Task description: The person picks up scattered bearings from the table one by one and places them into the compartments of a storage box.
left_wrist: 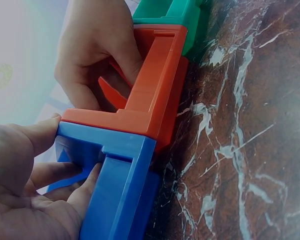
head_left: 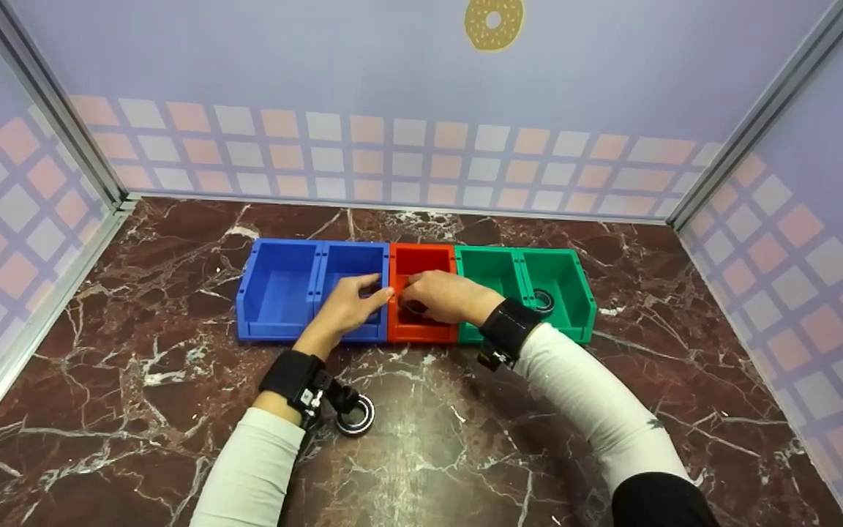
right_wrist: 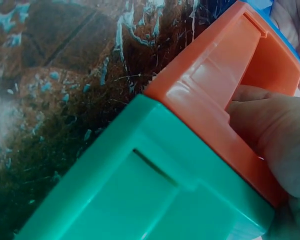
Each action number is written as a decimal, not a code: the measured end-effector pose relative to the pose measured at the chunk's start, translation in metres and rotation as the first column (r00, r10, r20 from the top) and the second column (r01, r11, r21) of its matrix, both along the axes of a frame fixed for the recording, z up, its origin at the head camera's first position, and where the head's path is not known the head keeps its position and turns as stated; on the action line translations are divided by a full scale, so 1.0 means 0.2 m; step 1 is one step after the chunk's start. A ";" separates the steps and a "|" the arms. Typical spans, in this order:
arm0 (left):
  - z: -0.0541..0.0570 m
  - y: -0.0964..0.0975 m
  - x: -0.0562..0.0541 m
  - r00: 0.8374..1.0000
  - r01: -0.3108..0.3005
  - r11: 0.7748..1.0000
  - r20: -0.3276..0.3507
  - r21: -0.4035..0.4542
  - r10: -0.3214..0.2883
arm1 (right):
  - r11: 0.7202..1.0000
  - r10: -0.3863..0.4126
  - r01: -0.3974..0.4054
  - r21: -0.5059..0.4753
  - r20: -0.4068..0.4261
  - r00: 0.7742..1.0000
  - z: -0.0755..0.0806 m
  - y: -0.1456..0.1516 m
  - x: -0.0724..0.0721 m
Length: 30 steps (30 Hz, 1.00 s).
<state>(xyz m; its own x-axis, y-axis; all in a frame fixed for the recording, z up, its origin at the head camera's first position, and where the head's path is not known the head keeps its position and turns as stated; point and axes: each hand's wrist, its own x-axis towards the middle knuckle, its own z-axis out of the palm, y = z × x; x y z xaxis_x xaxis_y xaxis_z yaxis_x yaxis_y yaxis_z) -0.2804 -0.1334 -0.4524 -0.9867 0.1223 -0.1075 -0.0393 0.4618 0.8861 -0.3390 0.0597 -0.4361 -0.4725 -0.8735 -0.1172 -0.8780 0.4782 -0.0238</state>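
Observation:
My right hand (head_left: 447,296) reaches down into the red bin (head_left: 424,333), its fingers bent and their tips hidden behind the front wall in the left wrist view. A dark patch shows under those fingers in the head view; I cannot tell whether they hold it. Beside it my left hand (head_left: 348,301) is at the neighbouring blue bin (left_wrist: 122,145). Its thumb touches the rim by the red wall, while the other fingers extend inside the blue bin with nothing visible between them. A metal ring bearing (head_left: 542,301) lies in the far right green bin (head_left: 574,285).
Another ring bearing (head_left: 364,416) lies on the marbled brown table (head_left: 421,454), close to the left wrist strap (head_left: 293,377). A second blue bin (head_left: 275,329) forms the left end of the joined row. Patterned panels (head_left: 407,80) enclose the table at the back and sides.

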 end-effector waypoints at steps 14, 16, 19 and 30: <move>0.00 0.00 0.00 1.000 0.000 1.000 0.002 -0.008 0.000 | 0.999 -0.023 0.023 0.042 0.000 1.000 0.00 -0.01 0.01; 0.00 0.00 0.00 1.000 0.000 1.000 -0.002 -0.007 0.000 | 0.999 -0.021 0.021 0.044 -0.003 1.000 -0.01 -0.01 0.01; 0.00 0.00 0.00 1.000 0.003 1.000 -0.001 -0.003 -0.003 | 0.999 -0.014 0.015 0.051 -0.015 1.000 -0.01 -0.01 0.01; 0.01 0.00 0.00 1.000 0.006 1.000 0.003 -0.002 -0.006 | 0.999 -0.010 0.011 0.035 -0.027 1.000 -0.02 -0.01 0.01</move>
<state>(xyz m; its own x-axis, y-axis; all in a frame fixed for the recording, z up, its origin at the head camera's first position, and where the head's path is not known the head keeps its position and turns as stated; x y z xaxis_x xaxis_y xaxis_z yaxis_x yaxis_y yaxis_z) -0.2795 -0.1332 -0.4511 -0.9855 0.1282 -0.1108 -0.0392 0.4636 0.8852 -0.3368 0.0586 -0.4400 -0.4849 -0.8641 -0.1350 -0.8731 0.4874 0.0162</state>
